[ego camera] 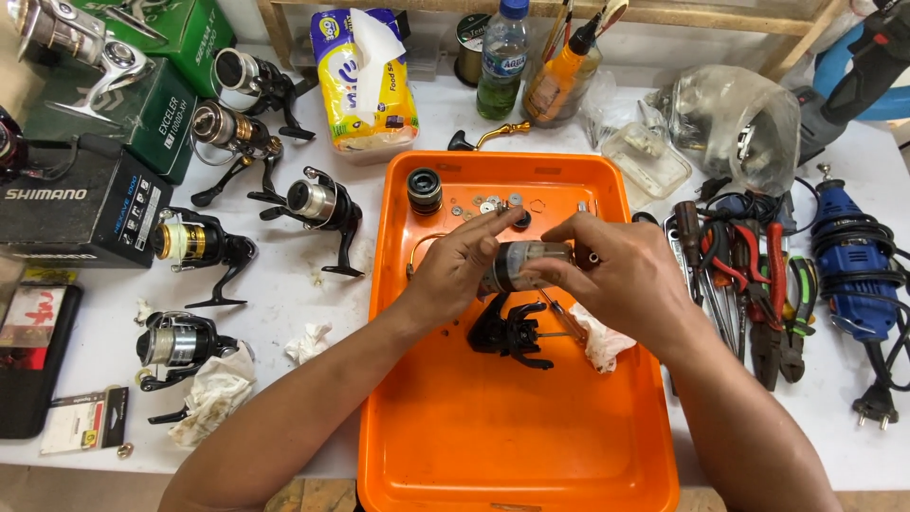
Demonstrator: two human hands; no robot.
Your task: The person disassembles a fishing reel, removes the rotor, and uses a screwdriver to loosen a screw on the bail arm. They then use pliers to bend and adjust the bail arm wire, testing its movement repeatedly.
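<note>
Your left hand (462, 261) and right hand (614, 270) are both closed on the same part, a grey, drum-shaped metal reel piece (524, 264) held sideways just above the orange plastic tray (502, 446). Left fingers wrap its near end, right fingertips pinch the far end, so neither hand is free right now.

Looks to me like you're mid-teardown, working that drum either off or back onto something, probably twisting one end against the other. Can't tell which direction from this angle. Whatever comes next needs a steady two-handed grip and a bare patch of tray to put it down, because there's a lot of tiny stuff close by.

Right under your hands sits the black reel body with its folded arm (510, 334), touching the tray floor, and a crumpled white rag (601, 343) just beside it under your right wrist. Further up the tray there's a dark round spool (425, 190) standing upright, and a scatter of small washers and screws (490, 203) near it. Those would be easy to knock if you swing the drum that way.

Outside the tray: a row of assembled spinning reels (313, 204) on the white table (284, 294) to your left, a pile of pliers and screwdrivers with red handles (749, 275) to your right, plus a blue rotary tool (848, 265) beyond them.
</note>
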